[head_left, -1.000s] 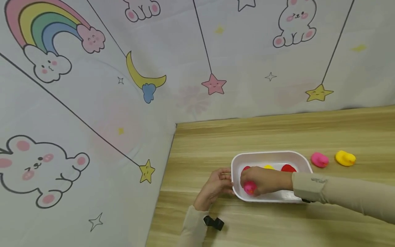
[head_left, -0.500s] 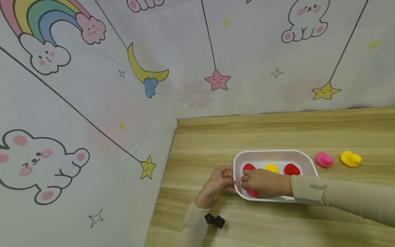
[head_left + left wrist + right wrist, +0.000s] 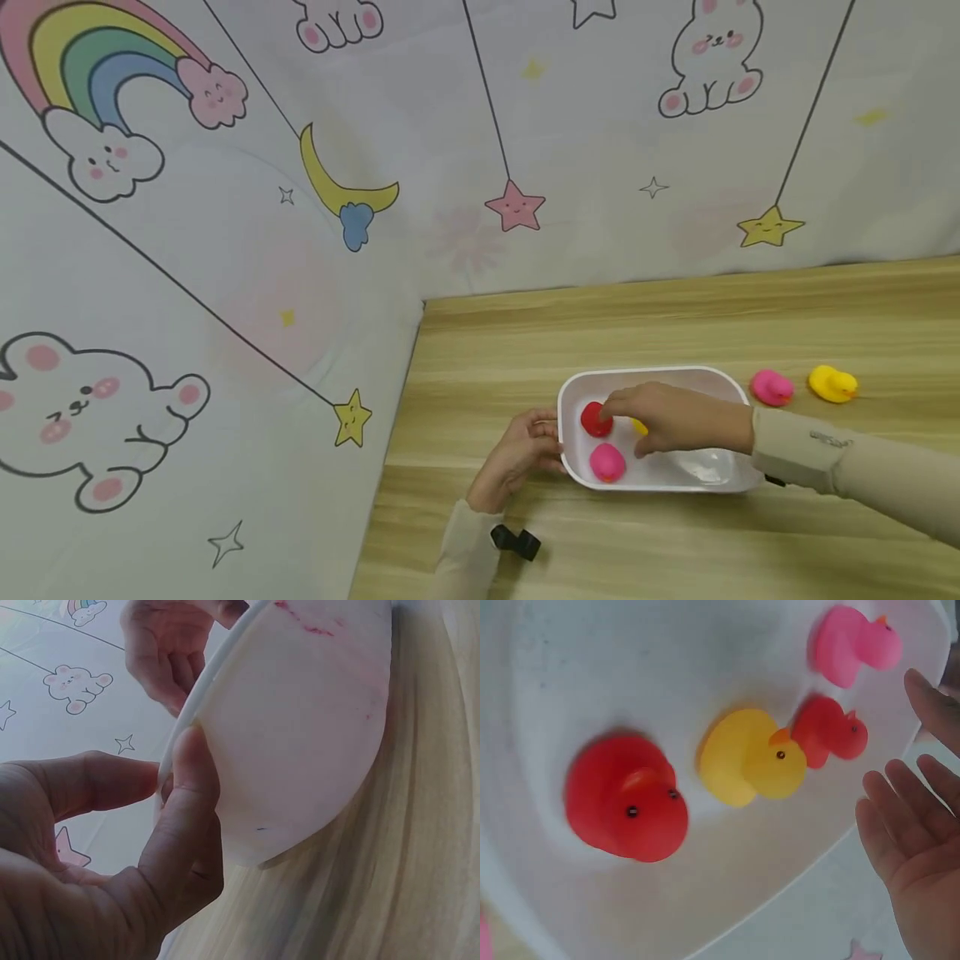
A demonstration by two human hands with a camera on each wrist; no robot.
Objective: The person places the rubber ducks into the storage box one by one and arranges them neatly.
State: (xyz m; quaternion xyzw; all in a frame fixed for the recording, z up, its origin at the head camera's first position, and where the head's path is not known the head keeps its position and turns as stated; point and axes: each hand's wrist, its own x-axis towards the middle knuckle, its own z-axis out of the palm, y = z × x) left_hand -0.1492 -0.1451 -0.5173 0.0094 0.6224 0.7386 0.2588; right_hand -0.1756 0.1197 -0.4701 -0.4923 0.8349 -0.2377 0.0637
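Below the right hand [image 3: 675, 417], one white oblong tray [image 3: 686, 473] with two round red toy ducks [image 3: 615, 791], one yellow toy duck [image 3: 727, 757], one pink toy duck [image 3: 838, 649]; right of it, another pink duck [image 3: 771, 388], another yellow duck [image 3: 829, 383]!

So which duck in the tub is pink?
The pink duck at near left in the tub; others inside are two red ducks and a yellow duck.
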